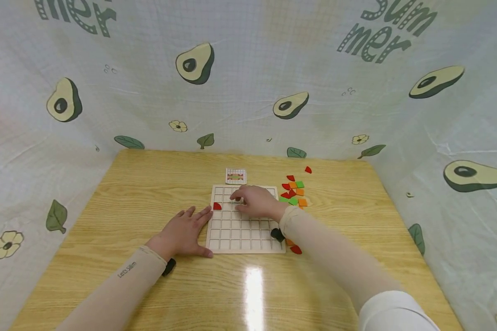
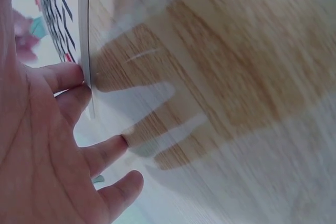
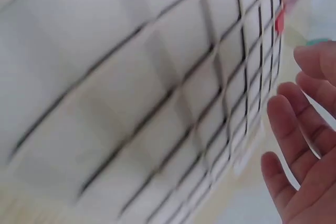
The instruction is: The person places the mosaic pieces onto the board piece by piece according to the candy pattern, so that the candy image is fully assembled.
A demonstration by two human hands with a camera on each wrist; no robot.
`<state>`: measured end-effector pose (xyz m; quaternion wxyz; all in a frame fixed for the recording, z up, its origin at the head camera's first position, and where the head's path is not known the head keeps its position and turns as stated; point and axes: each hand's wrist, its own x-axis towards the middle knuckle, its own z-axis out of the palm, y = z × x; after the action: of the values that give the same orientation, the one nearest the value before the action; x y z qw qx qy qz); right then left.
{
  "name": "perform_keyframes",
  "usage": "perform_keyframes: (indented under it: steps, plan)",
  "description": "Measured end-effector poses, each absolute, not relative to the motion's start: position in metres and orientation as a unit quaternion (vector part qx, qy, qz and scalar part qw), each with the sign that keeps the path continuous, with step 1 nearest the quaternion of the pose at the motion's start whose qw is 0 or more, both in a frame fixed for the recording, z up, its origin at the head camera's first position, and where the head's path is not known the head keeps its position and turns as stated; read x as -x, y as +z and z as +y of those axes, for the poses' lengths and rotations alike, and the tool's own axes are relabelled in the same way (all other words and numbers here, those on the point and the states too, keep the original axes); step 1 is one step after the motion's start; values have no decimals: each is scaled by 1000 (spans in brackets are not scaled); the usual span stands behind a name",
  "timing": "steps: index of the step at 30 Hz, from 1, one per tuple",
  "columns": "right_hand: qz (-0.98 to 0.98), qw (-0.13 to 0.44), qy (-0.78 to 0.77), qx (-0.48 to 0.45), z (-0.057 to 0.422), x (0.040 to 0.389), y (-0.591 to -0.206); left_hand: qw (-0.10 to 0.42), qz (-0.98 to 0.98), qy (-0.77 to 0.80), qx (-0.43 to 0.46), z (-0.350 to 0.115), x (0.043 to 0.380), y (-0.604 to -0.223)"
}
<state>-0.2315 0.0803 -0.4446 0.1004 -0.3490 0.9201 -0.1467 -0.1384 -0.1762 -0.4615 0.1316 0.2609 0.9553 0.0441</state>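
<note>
Left hand (image 1: 183,233) palm down, fingers (image 2: 107,153) spread, right hand (image 1: 257,201) loosely bent, forearms (image 1: 122,285) reaching forward

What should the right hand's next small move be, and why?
Probably move the right hand to the loose flat red, orange and green pieces and pick one up: no piece shows in its grasp, the white gridded board shows just one red quarter-circle piece, and the white printed card shows a fuller pattern.
</note>
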Motion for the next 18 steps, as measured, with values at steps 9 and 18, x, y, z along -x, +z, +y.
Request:
perform_keyframes:
  steps: [9, 18]
  plan:
    - [934, 92, -158, 306, 185, 219, -432, 143, 956, 54, -249, -176, 139, -461]
    - [955, 63, -142, 251, 252, 216, -451, 145, 957, 62, -245, -179, 140, -467]
